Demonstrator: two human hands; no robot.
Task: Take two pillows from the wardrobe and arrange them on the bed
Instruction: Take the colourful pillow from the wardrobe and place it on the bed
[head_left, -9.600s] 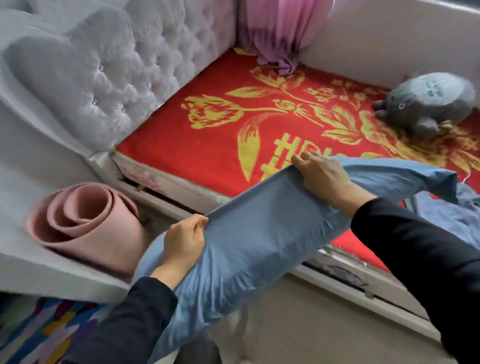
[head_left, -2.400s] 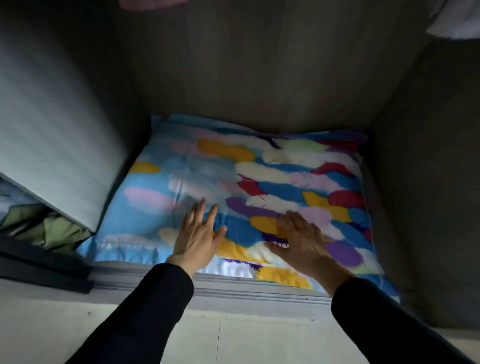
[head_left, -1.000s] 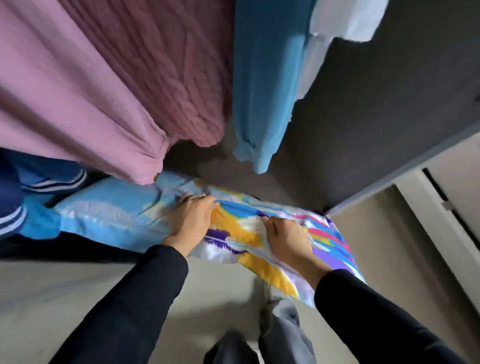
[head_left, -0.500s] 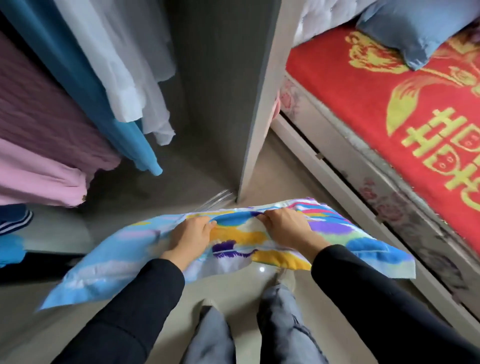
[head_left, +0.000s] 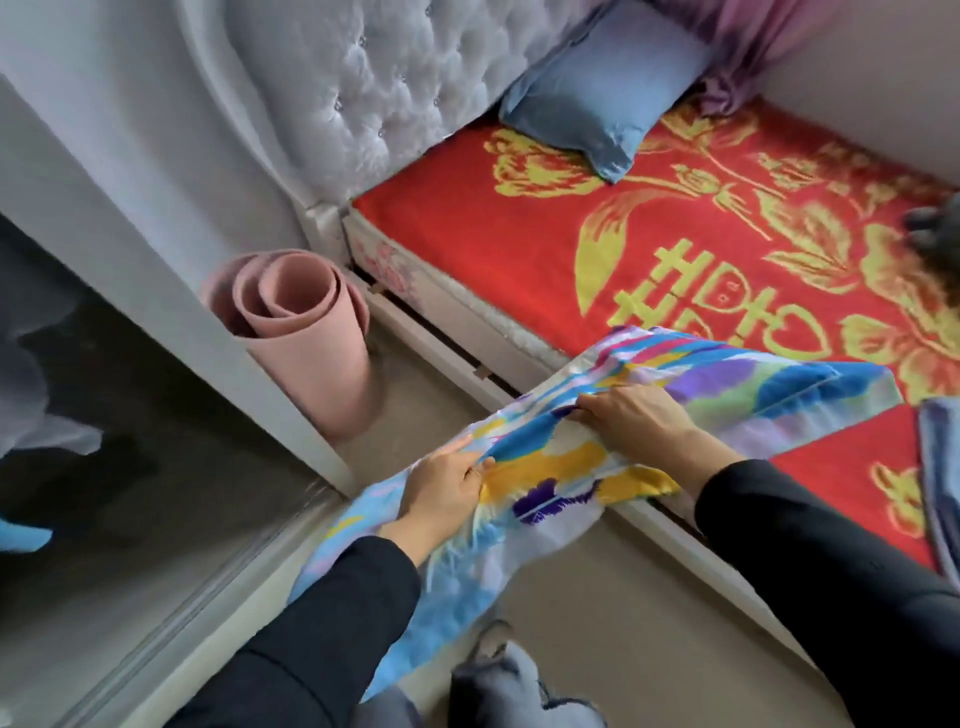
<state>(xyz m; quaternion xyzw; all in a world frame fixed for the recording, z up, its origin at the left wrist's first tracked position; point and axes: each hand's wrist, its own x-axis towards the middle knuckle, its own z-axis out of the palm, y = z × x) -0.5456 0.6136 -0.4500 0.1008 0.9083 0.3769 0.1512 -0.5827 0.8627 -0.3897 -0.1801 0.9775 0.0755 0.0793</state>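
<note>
Since half a second ago, the patterned pillow (head_left: 613, 447) has been carried clear of the wardrobe (head_left: 156, 426) and turned toward the bed (head_left: 519, 249), its far end now over the mattress edge. Both grips are clenched on its near edge: the left hand (head_left: 447, 486) and the right hand (head_left: 634, 423) each pinch bunched cover fabric. The blue pillow (head_left: 602, 98) is seen leaning on the headboard (head_left: 374, 93). Because only the slippery cover appears to be held, the filling could sag or slide, and the hanging left end might catch the rolled mat (head_left: 296, 332) or trail on the floor.
</note>
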